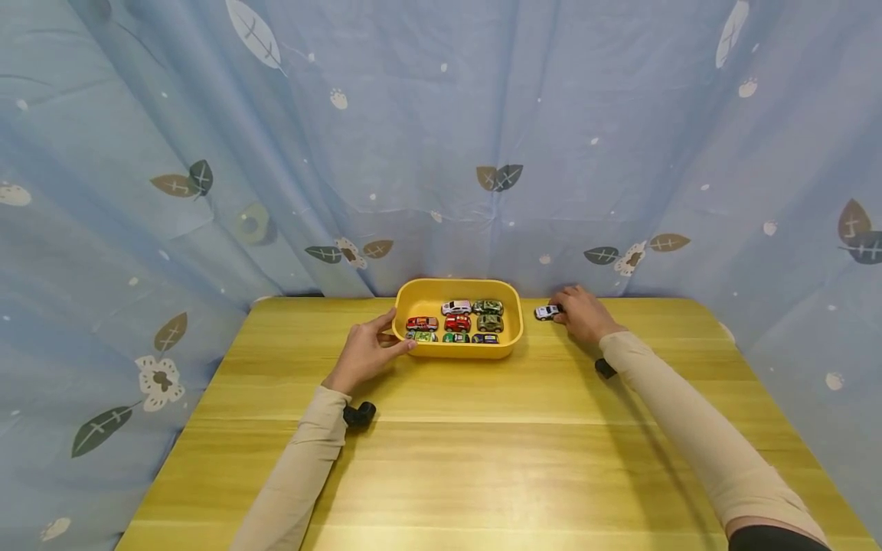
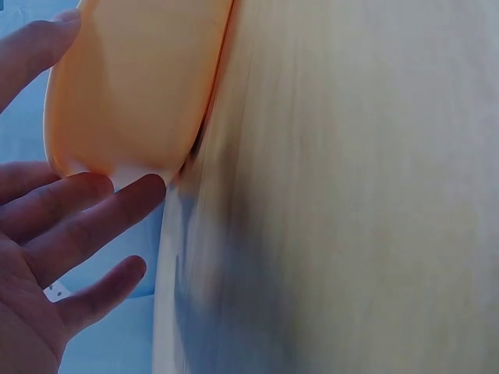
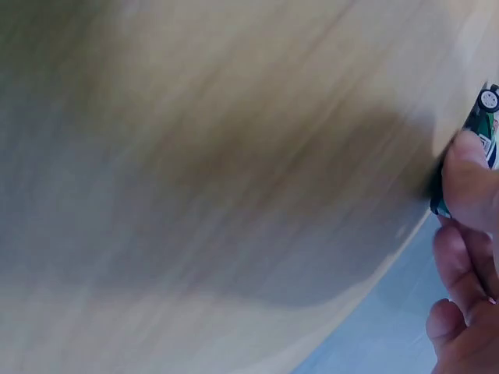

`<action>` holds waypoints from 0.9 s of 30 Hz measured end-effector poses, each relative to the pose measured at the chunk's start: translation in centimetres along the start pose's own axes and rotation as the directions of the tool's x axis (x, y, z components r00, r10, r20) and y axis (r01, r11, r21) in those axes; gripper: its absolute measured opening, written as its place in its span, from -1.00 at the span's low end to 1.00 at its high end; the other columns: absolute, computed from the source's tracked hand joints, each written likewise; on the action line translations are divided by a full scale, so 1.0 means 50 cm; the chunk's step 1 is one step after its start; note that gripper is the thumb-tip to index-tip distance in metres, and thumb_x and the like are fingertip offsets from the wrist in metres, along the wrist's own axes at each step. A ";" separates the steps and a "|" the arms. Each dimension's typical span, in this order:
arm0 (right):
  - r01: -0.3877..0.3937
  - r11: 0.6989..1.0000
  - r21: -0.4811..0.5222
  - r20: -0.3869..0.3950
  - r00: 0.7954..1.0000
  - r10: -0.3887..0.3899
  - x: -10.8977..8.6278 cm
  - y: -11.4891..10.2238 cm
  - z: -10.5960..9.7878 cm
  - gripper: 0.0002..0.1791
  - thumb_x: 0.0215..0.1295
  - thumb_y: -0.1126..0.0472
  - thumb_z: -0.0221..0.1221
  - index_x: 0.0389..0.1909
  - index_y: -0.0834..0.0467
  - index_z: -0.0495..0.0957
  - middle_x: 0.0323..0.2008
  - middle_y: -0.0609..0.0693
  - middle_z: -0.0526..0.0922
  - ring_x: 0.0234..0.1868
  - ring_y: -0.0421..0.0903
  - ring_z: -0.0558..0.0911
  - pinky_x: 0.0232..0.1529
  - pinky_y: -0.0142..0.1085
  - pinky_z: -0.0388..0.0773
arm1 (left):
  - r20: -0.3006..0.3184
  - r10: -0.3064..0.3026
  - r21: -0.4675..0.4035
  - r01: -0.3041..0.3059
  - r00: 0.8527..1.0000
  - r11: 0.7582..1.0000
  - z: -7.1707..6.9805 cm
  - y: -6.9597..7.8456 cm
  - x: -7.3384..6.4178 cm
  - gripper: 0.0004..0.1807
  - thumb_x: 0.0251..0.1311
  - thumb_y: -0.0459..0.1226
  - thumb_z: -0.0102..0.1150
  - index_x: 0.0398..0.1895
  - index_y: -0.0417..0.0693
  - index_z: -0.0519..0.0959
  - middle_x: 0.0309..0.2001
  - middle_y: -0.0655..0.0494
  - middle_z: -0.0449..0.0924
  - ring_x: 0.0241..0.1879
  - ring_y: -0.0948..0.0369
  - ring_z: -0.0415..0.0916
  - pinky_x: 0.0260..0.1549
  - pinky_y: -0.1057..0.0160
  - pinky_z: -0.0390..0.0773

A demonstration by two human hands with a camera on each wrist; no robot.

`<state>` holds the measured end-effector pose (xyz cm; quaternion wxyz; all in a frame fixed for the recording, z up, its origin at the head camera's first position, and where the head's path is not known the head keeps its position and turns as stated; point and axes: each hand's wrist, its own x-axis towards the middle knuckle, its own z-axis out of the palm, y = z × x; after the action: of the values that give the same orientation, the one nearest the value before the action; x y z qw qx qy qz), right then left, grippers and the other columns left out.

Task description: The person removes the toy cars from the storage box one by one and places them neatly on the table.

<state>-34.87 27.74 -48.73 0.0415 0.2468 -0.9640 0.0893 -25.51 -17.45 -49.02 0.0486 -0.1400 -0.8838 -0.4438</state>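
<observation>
A yellow plastic box stands near the table's back edge with several small toy cars in it, among them a red one. My left hand holds the box by its left end, thumb at the front corner and fingers against the end wall; the orange-looking wall fills the upper left of the left wrist view. To the right of the box, my right hand pinches a toy car down at the tabletop. In the right wrist view that car shows green and white parts, half covered by the thumb.
The wooden table ends just behind the box, where a blue patterned curtain hangs. Black wrist devices, one at the left wrist and one at the right, sit low over the tabletop.
</observation>
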 end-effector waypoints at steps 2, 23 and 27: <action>0.003 1.000 0.012 -0.002 1.000 -0.003 0.002 0.000 -0.004 -0.72 0.39 0.29 0.40 0.05 0.30 0.70 0.02 0.26 0.72 0.07 0.28 0.59 0.24 0.20 0.51 | -0.003 -0.001 0.005 0.001 1.000 1.000 -0.002 0.000 0.001 -0.03 0.25 -0.08 0.55 0.59 -0.32 0.28 0.44 -0.30 0.47 0.05 -0.06 0.79 -0.05 0.14 0.76; -0.018 0.996 0.090 -0.067 0.997 0.024 0.039 -0.051 -0.078 -0.37 0.31 0.17 0.49 0.35 0.27 0.57 0.20 0.33 0.68 0.20 0.38 0.57 0.23 0.31 0.48 | 0.009 0.036 0.170 -0.037 0.999 0.985 -0.006 0.011 -0.006 -0.03 0.28 0.02 0.50 0.56 -0.35 0.30 0.35 -0.35 0.54 0.06 -0.05 0.79 0.05 0.02 0.74; -0.010 0.981 0.195 -0.127 0.991 0.036 0.070 -0.117 -0.110 -0.43 0.38 0.07 0.44 0.32 0.24 0.61 0.14 0.28 0.69 0.18 0.29 0.54 0.25 0.25 0.43 | 0.005 0.041 0.177 -0.041 0.999 0.983 -0.006 0.013 -0.006 -0.04 0.28 0.01 0.51 0.56 -0.34 0.32 0.33 -0.34 0.56 0.05 -0.05 0.79 0.04 0.02 0.74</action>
<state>-34.94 22.13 -42.00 0.0791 0.2320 -0.9488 0.1991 -25.03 -17.38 -48.43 0.0692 -0.1536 -0.9167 -0.3623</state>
